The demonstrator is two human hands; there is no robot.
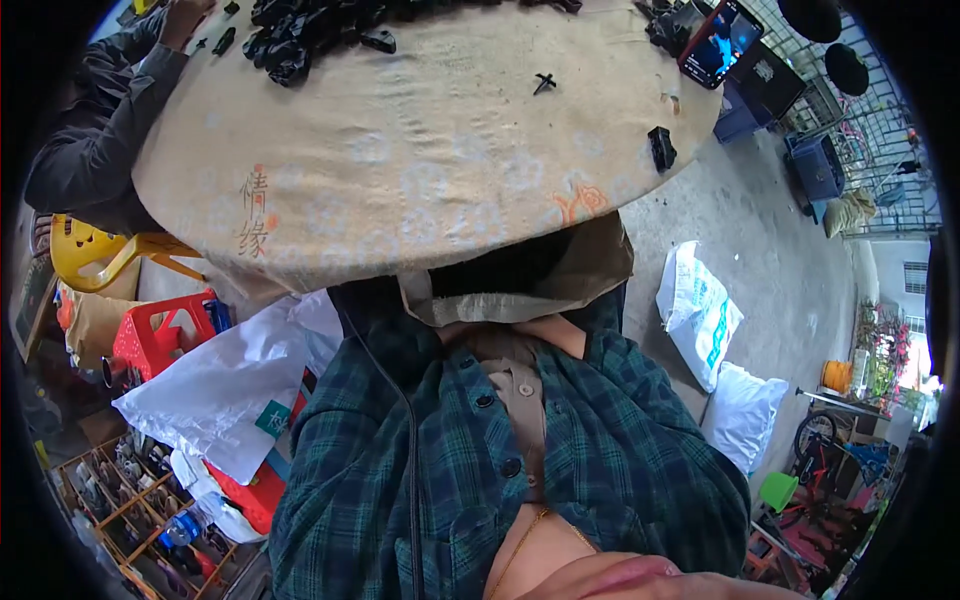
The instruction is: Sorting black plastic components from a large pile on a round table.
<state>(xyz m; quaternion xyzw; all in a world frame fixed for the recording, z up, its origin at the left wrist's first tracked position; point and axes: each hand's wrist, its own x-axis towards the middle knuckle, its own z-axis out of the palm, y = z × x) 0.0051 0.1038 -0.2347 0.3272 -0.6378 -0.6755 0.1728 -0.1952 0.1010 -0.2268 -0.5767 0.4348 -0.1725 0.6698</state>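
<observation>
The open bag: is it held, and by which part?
The left hand and right hand are partly behind the open bag, fingers hidden; any hold cannot be told.

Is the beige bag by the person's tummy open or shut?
Open. The beige bag gapes beside the table, its rim spread wide around a dark inside. It's too dark to tell what it holds.

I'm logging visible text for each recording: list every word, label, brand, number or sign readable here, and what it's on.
Wording not copied; only its place and look:
Tablecloth: two large orange-brown characters near the left edge, legible.
Green label on the white plastic bag: pale mark, unclear.
White sack at right: blue-green print, too slanted and small.
Any other marks: too small or blurred.
</observation>
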